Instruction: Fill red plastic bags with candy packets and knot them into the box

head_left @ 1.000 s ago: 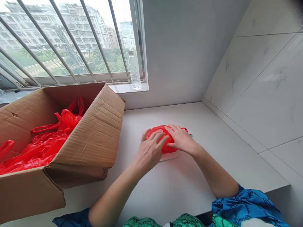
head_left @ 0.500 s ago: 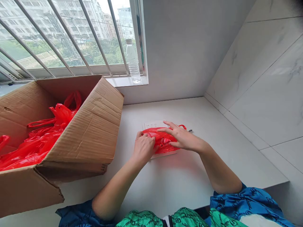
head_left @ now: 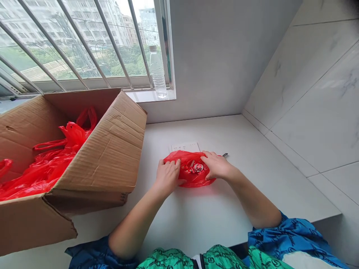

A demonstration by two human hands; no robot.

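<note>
On the white surface lies a red plastic bag [head_left: 198, 182], its mouth spread wide. Inside it shows a red printed packet [head_left: 198, 167] with white and dark markings. My left hand [head_left: 168, 173] grips the bag's left edge, fingers over the rim and thumb near the front. At the right edge, my right hand [head_left: 217, 166] holds the plastic with curved fingers. Behind the bag a flat white piece [head_left: 185, 147] with small dark marks sticks out, partly covered. A small dark tip [head_left: 225, 154] of something thin shows beyond my right hand.
At left stands a large open cardboard box [head_left: 109, 149] holding several red plastic bags [head_left: 53, 164]. A clear plastic bottle [head_left: 157, 73] stands on the sill of the barred window [head_left: 92, 41]. A grey wall and a marbled tile wall border the white surface [head_left: 269, 186].
The bag's mouth has been pulled wider, showing the packet. My right hand has come down from above the bag onto its right edge. My left hand has shifted slightly left.
</note>
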